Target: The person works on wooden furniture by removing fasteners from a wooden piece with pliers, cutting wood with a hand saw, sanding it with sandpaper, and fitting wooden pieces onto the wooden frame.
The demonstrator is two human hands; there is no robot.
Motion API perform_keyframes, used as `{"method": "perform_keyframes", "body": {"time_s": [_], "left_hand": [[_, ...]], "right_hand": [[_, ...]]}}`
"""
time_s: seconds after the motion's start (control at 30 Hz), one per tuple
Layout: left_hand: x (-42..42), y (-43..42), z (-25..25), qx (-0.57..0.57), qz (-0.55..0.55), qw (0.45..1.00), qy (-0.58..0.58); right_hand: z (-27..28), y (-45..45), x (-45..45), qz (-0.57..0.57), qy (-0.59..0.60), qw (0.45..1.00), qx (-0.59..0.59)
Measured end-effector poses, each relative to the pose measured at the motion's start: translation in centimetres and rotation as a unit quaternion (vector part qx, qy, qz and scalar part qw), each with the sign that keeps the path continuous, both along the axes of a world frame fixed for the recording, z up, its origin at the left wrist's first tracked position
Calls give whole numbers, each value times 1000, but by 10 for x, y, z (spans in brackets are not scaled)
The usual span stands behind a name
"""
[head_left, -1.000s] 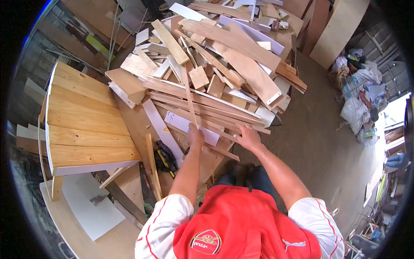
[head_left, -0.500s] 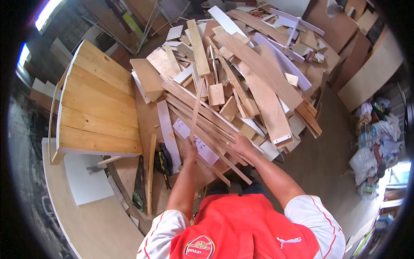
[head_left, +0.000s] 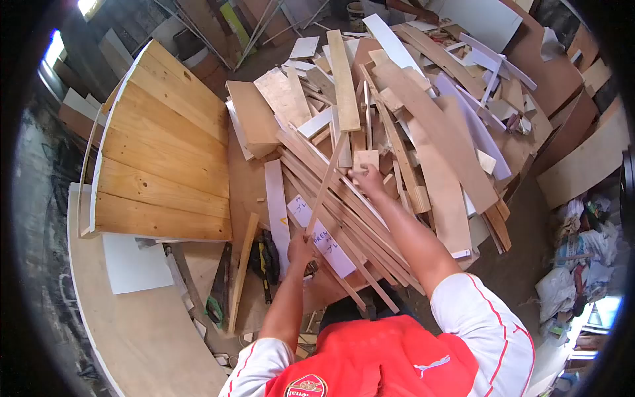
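My left hand (head_left: 301,249) is closed around the lower part of a thin wooden strip (head_left: 327,182), which slants up and away to the right. Under that strip lies a white board with handwriting (head_left: 339,257). My right hand (head_left: 368,180) reaches into the pile, fingers curled at the near edge of a small wooden block (head_left: 366,159); the fingertips are partly hidden. Below my right forearm, a bundle of long wooden strips (head_left: 357,225) runs diagonally across the table.
A large scrap-wood pile covers the table, with a long curved plank (head_left: 433,126) on top. A slatted wooden panel (head_left: 162,152) stands at left. A black and yellow tool (head_left: 266,261) lies nearby. Plastic bags (head_left: 559,288) sit at right. Another person's arm (head_left: 410,8) shows at the back.
My right hand has left the bundle of strips and moved forward to the small wooden block. My left hand still grips the thin strip. The view has shifted, and another person's arm now shows.
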State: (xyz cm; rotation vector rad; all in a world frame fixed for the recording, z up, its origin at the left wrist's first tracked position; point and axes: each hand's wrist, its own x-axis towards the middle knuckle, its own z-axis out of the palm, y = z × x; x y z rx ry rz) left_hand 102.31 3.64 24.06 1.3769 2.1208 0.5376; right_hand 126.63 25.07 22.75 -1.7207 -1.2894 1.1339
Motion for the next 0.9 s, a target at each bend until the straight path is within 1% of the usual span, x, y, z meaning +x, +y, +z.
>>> {"method": "perform_keyframes", "body": {"time_s": [0.03,0.07,0.1,0.17,0.2,0.3,0.33,0.37,0.43,0.47,0.57,0.6,0.67,0.73,0.77,0.8,0.83,0.9], "left_hand": [[0,2,5,-8,-2,1000,-2],[-6,1,-7,7,-11,1000,-15],[-6,0,-4,1,-11,1000,-25],[-9,5,10,-7,-8,999,-46],[-11,2,3,15,-6,998,-57],[-22,-1,-12,34,-26,995,-90],[-22,0,-9,33,-25,995,-89],[-22,1,-6,31,-16,995,-98],[-19,2,6,26,1,993,-116],[-20,2,4,15,5,993,-116],[-25,1,-1,22,-27,996,-81],[-26,2,-3,16,-20,997,-71],[-26,3,-8,4,-8,998,-55],[-30,2,-24,24,-5,997,-74],[-32,1,-31,33,-3,996,-83],[-35,1,-34,32,-8,995,-91],[-37,2,-35,32,-14,995,-99],[-38,4,-32,30,-30,994,-96]], "right_hand": [[-10,22,-7,-36,68,997,-22],[-16,42,-13,-72,137,987,-44],[-18,60,-19,-107,204,971,-66],[-12,104,-36,-191,273,939,-89],[-8,121,-39,-232,309,917,-98],[-5,155,-39,-234,339,906,-98],[-5,166,-40,-244,342,900,-115],[-4,177,-38,-234,379,887,-123],[-36,208,-34,-233,403,869,-169],[-58,224,-32,-251,356,879,-193],[-32,210,-38,-297,406,854,-131],[-46,205,-35,-289,442,842,-109],[-23,148,-30,-273,423,852,-140],[-32,74,-17,-230,310,916,-109],[-37,32,-3,-144,277,946,-92],[-54,-12,7,-140,175,974,-45],[-69,-53,16,-134,71,988,2],[-69,-122,38,-70,-101,992,-32]]}}
